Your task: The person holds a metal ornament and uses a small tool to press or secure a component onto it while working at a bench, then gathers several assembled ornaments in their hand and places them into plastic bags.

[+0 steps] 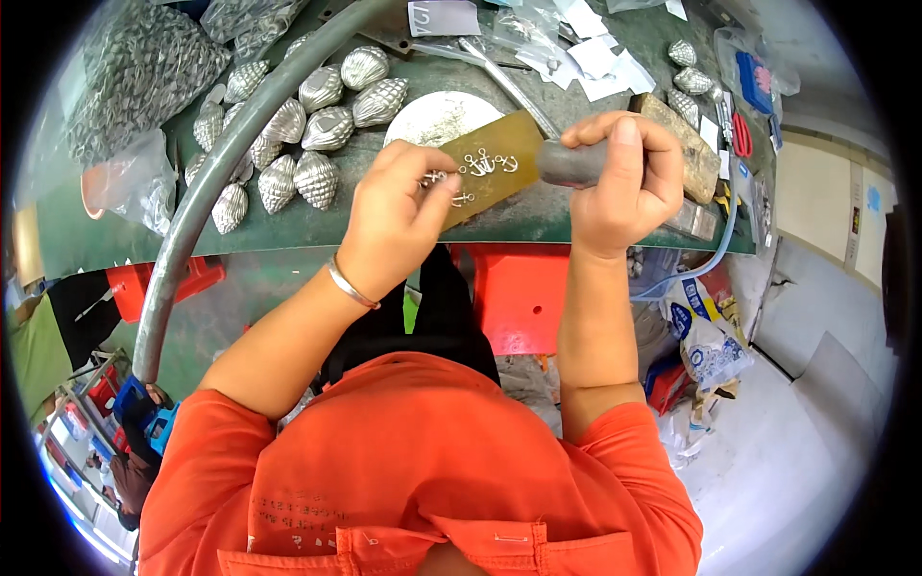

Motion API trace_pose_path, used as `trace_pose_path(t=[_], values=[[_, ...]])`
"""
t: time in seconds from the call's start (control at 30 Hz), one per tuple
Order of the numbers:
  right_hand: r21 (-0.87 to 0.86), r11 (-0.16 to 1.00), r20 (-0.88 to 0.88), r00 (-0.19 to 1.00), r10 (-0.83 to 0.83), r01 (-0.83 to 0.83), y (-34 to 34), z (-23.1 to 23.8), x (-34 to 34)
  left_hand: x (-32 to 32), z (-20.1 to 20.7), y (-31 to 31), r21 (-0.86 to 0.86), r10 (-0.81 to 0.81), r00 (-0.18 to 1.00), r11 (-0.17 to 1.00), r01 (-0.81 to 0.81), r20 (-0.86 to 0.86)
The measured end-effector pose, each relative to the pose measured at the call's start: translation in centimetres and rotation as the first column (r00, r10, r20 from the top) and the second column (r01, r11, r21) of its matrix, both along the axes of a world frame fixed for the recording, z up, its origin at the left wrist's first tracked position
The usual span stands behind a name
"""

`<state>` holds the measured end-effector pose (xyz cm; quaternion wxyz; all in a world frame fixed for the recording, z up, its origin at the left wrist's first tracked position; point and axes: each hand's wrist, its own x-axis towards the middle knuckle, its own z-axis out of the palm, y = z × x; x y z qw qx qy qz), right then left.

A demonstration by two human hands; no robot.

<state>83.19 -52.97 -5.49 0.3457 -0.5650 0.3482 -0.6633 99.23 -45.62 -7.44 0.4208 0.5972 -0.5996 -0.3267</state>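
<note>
My left hand (392,213) has its thumb and fingers pinched around a small silver anchor charm, mostly covered by the fingertips. Beneath it is a flat amber-brown board (511,132) at the table's near edge, with several silver anchor charms (485,163) lying loose on top. In my right hand (629,182) is a dark grey cylinder (565,165) with a rounded end, pointing left over the board's right end. Its other end is hidden in my palm. A round white dish (432,113) of pale grains sits behind the board.
Several ridged silver shell-shaped pieces (327,128) lie on the green table (365,216) to the left. A thick grey hose (213,158) arches across that side. Behind my right hand are a worn block (687,144) and red-handled pliers (740,134). A red stool (519,298) stands below.
</note>
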Motion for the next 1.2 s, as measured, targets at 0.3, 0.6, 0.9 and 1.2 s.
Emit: trace_pose_path(t=[0.3, 0.6, 0.9, 1.2], values=[[0.112, 0.99, 0.018, 0.996, -0.085, 0.083, 1.1, -0.5, -1.3, -3.3, -1.9, -4.8, -0.058, -0.224, 0.891, 0.962, 0.268, 0.394], [0.163, 0.985, 0.021, 0.997, -0.068, 0.064, 1.3, -1.0, -2.0, -2.1, -1.6, -5.5, -0.169, -0.047, 0.996, 0.984, 0.058, 0.07], [-0.124, 0.991, -0.019, 0.998, 0.055, -0.057, -1.0, 0.3, 1.5, 1.5, -0.2, -1.5, 0.497, 0.263, 0.852, 0.868, -0.004, -0.453], [0.001, 0.995, -0.046, 0.994, 0.1, -0.1, -2.5, -1.4, 1.8, 1.3, -1.1, -0.6, 0.097, -0.016, 0.97, 0.995, -0.008, 0.241]])
